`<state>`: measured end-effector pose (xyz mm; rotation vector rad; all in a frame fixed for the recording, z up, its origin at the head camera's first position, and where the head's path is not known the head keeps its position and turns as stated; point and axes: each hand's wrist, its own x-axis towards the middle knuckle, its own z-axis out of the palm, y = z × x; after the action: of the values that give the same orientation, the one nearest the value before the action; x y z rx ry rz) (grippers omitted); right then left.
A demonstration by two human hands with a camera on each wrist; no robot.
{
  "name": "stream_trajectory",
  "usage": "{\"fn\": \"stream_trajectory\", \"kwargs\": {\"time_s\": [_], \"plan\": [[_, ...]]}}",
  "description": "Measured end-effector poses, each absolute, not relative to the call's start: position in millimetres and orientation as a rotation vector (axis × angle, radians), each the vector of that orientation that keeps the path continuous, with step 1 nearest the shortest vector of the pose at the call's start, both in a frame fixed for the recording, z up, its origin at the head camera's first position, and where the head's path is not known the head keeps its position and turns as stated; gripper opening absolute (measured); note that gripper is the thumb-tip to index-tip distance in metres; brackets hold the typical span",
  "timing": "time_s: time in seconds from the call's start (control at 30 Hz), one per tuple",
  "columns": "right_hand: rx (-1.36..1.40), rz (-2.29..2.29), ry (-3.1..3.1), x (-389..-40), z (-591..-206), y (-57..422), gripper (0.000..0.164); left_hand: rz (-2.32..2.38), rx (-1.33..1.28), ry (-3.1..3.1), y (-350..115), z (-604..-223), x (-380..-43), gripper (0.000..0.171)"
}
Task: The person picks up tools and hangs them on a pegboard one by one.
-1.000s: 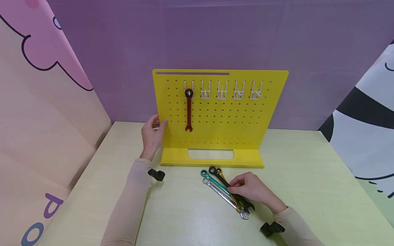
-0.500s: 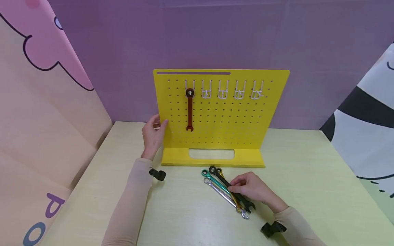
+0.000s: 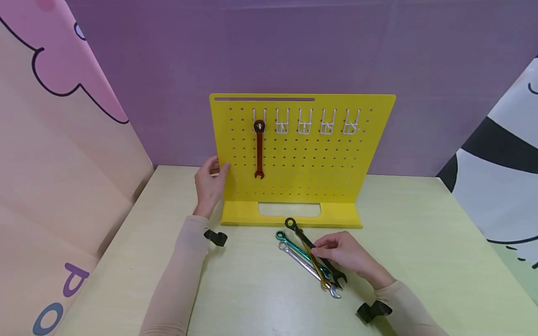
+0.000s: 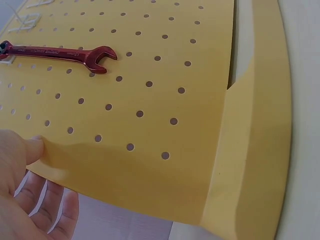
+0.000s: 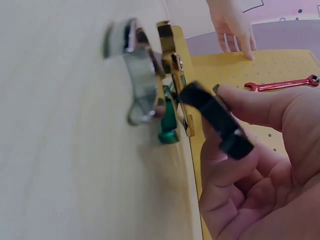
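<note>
While the board [image 3: 302,182] is held at its left edge by the left hand [image 3: 208,186], thumb in front and fingers behind, the black wrench [image 5: 215,116] is pinched between thumb and fingers of the right hand [image 3: 346,254], right of centre in the lower half of the head view. So the step in hand looks like a pickup, pretty much. Whether it's fully off the tabletop [image 3: 252,280] can't be told, since its open end is seen right by the gold wrench [image 3: 323,282]. The green wrench [image 3: 294,248] and silver wrench [image 3: 302,266] are seen just beside. Up nearer the top, the red wrench [image 3: 259,154] is hung leftmost, with four bare hooks [image 3: 282,124] to its right. Probably called for next: a firm pinch and clean lift, no neighbours dragged along.
</note>
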<state>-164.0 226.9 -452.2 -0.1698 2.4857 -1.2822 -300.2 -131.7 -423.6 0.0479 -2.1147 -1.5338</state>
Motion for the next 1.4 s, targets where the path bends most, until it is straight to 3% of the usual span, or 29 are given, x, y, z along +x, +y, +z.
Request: {"fn": "stream_trajectory", "kwargs": {"time_s": [1.4], "plan": [[-0.079, -1.602, 2.509, -185, -417, 207, 0.033, -1.522, 0.055, -2.128, -131, -427, -299, 0.033]]}}
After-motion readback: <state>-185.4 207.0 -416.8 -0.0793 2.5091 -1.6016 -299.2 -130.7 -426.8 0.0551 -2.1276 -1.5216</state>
